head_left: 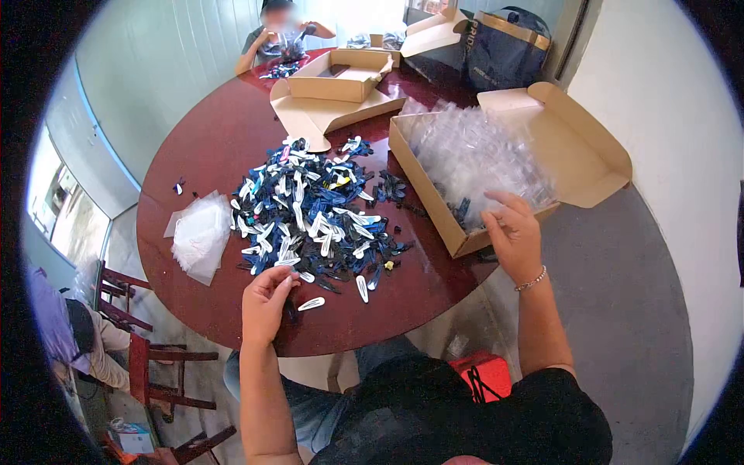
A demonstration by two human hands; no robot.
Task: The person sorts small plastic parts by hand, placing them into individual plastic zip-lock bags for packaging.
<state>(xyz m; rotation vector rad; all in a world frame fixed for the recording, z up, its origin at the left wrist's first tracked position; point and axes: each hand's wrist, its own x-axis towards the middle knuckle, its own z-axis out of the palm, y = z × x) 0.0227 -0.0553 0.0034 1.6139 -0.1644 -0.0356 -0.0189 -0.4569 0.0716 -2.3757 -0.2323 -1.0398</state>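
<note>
A large heap of hair clips (pixel 310 209) in white, blue and black covers the middle of the round dark red table (pixel 194 139). My left hand (pixel 267 304) is at the heap's near edge, thumb and fingertips pinched together; what they hold, if anything, is too small to name. Two white clips lie apart from the heap, one (pixel 311 304) just right of that hand, the other (pixel 362 289) farther right. My right hand (pixel 514 232) is raised over the near corner of a cardboard box (pixel 422 182) full of clear plastic bags (pixel 484 151), its fingers curled and apart, holding nothing visible.
Flat clear bags (pixel 203 236) lie left of the heap. Behind it stands an open cardboard box (pixel 333 87). Another person (pixel 271 43) sits across the table beside a small pile of clips (pixel 280 70). A dark bag (pixel 508 50) stands at the back right. Wooden stools (pixel 139 368) are at left.
</note>
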